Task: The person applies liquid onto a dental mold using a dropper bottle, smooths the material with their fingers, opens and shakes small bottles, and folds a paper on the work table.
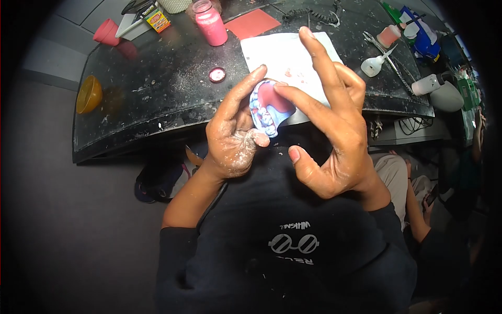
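A blue dental cast with pale teeth and a smooth pink palate (275,102) is tilted up over the table's front edge. My left hand (232,128), dusted with white powder, is wrapped round its left side and grips it, the thumb near its lower end. My right hand (337,123) has its fingers spread and its thumb held apart. Its index fingertip rests on the upper part of the pink palate. Behind the hands lies a sheet of white paper (256,49) with small pink bits on it.
On the black table (141,104) stand a jar of pink powder (210,23), its lid (217,75), a yellow bowl (89,94) and a pink cup (106,32). A pink sheet (253,24) lies at the back. To the right are a white squeeze bottle (373,66) and pliers (389,57). Another person's arm (417,209) shows at right.
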Motion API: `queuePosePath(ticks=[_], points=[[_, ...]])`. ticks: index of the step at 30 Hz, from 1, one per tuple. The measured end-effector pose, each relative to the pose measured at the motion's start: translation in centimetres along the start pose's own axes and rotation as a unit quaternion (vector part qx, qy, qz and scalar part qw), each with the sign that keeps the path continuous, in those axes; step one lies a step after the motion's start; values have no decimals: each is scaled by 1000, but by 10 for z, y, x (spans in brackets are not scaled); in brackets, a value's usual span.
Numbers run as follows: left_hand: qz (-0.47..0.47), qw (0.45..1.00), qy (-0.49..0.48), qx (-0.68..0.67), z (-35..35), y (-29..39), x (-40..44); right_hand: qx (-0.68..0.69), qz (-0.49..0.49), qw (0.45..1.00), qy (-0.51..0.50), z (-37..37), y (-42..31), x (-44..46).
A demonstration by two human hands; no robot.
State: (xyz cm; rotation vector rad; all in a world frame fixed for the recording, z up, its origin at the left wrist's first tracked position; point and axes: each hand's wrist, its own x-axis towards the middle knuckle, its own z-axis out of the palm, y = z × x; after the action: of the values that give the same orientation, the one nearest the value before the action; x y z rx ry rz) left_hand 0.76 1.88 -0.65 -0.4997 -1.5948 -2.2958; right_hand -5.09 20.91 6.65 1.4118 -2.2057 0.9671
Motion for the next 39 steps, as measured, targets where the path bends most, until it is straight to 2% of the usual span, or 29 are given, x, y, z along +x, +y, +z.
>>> queuePosePath(ticks=[4,6,7,11,13,18,20,22,23,24,25,27,28,30,32,34,39], points=[[7,1000,-4,-14,0,-3,0,17,2,1000,-3,8,-3,1],[-25,999,-4,-33,1,-2,-1,31,6,999,-10,11,-3,0],[-12,999,30,-18,7,-2,0,30,-6,999,-18,12,-2,0],[-68,996,18,-62,3,0,1,3,-9,1000,-26,8,0,-1],[-70,996,9,-62,1,1,2,-27,23,999,-26,4,-2,0],[-69,995,21,-69,5,-1,3,-1,5,999,-32,6,-3,-1],[-79,990,5,-117,3,-1,5,15,2,999,-29,-7,1,-1],[-75,989,13,-125,3,-1,6,-56,11,997,48,-17,11,-6],[-81,982,-5,-173,-3,-3,7,-70,-13,991,113,-19,28,-9],[-87,971,-23,-221,-6,-5,7,-69,24,978,196,-15,34,-8],[-77,958,5,-276,-3,-8,7,-64,31,966,247,-16,51,-9],[-96,957,10,-274,-7,-10,7,-156,116,938,288,-29,93,-26],[-116,956,15,-271,-10,-10,8,-156,116,938,288,-28,107,-33],[-128,949,22,-286,-12,-10,10,-183,252,911,271,-24,124,-40],[-128,948,26,-291,-14,-11,10,-194,278,909,242,-20,127,-43],[-123,948,25,-294,-17,-11,10,-84,332,914,216,-16,133,-45],[-113,944,38,-308,-16,-5,11,-47,316,913,252,-13,139,-49]])
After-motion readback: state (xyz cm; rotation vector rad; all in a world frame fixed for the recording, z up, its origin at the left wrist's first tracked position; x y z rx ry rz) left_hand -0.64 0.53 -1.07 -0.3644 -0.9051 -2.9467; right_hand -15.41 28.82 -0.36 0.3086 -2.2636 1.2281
